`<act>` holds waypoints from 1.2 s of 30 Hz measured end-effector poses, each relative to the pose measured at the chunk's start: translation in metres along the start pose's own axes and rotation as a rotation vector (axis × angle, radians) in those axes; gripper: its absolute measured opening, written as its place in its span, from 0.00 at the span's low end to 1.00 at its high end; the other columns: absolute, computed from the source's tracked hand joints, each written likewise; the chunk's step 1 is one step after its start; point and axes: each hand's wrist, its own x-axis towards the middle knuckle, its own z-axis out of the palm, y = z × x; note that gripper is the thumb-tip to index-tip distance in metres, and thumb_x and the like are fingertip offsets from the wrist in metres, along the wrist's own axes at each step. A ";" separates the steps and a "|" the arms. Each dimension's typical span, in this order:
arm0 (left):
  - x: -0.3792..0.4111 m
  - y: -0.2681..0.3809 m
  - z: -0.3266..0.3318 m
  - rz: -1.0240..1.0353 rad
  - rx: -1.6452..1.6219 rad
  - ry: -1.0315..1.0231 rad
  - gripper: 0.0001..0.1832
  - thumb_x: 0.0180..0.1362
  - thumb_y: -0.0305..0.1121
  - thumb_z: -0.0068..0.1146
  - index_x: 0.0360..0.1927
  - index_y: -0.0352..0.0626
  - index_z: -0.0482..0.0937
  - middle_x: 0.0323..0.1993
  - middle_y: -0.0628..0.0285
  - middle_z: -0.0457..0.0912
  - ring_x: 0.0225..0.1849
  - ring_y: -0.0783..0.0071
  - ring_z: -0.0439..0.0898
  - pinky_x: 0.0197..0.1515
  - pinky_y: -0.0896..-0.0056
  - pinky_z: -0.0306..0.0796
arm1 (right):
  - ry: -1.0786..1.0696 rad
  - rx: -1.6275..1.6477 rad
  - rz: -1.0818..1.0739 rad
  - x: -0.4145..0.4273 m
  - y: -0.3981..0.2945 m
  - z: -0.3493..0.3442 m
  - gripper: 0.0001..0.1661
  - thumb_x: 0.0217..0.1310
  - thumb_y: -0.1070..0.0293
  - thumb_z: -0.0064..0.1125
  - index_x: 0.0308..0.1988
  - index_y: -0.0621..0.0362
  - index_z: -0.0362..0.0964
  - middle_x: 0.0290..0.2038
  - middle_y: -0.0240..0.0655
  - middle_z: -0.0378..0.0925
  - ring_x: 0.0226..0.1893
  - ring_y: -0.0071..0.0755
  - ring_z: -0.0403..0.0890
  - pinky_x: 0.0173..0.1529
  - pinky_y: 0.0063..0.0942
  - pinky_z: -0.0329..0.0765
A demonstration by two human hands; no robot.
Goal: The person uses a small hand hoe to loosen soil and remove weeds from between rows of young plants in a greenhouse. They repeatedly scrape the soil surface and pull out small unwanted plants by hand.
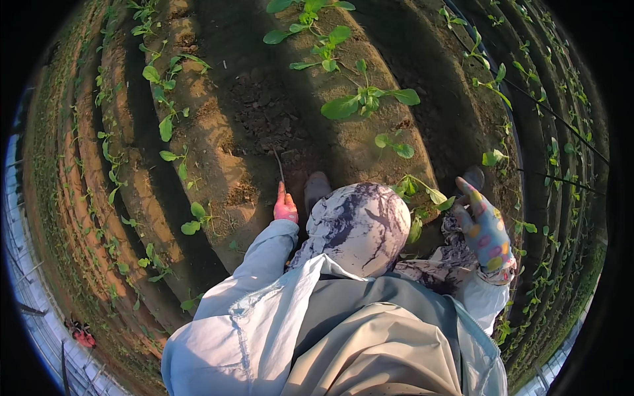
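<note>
My left hand (286, 207), in a pinkish glove, is closed around the near end of a thin rod-like tool (279, 164); the tool's far end points at loose, crumbly soil (271, 116) in the furrow. What sort of tool it is, I cannot tell. At the right, my right hand (483, 227) wears a glove with coloured spots. Its fingers are apart and hold nothing, and it is raised over the edge of the bed beside my patterned trouser leg. A leafy seedling (369, 99) grows on the raised bed ahead of my knee (359, 227).
Raised soil beds with rows of seedlings (166, 126) run on both sides, with shaded furrows between them. Thin dark lines (564, 116) cross the rows at the right. My shoes (317, 188) stand in furrows either side of the middle bed. A red object (84, 338) lies far off, lower left.
</note>
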 end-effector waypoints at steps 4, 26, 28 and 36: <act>-0.040 0.066 0.008 0.047 0.251 -0.102 0.27 0.71 0.32 0.43 0.72 0.62 0.62 0.24 0.69 0.73 0.21 0.82 0.65 0.26 0.81 0.64 | -0.038 -0.049 -0.001 -0.004 -0.003 -0.003 0.27 0.63 0.70 0.60 0.61 0.51 0.68 0.41 0.37 0.80 0.38 0.44 0.82 0.42 0.33 0.78; -0.002 0.098 0.036 -0.032 -0.050 0.129 0.28 0.69 0.26 0.44 0.71 0.61 0.65 0.18 0.74 0.61 0.17 0.84 0.57 0.19 0.76 0.54 | 0.109 -0.179 -0.255 -0.030 -0.001 -0.006 0.30 0.58 0.68 0.63 0.61 0.50 0.68 0.35 0.37 0.77 0.34 0.45 0.81 0.38 0.36 0.77; 0.005 0.104 0.037 -0.065 -0.100 0.098 0.28 0.69 0.25 0.44 0.71 0.62 0.65 0.18 0.74 0.60 0.17 0.84 0.57 0.19 0.76 0.53 | 0.141 -0.198 -0.266 -0.032 -0.002 -0.007 0.29 0.58 0.67 0.63 0.60 0.50 0.69 0.35 0.36 0.78 0.33 0.44 0.81 0.37 0.35 0.78; 0.005 0.102 0.033 -0.147 -0.239 0.019 0.31 0.68 0.24 0.43 0.73 0.64 0.60 0.20 0.74 0.61 0.16 0.84 0.57 0.18 0.76 0.55 | 0.142 -0.177 -0.218 -0.037 -0.004 -0.011 0.28 0.60 0.66 0.61 0.60 0.48 0.70 0.40 0.36 0.81 0.37 0.44 0.83 0.41 0.34 0.79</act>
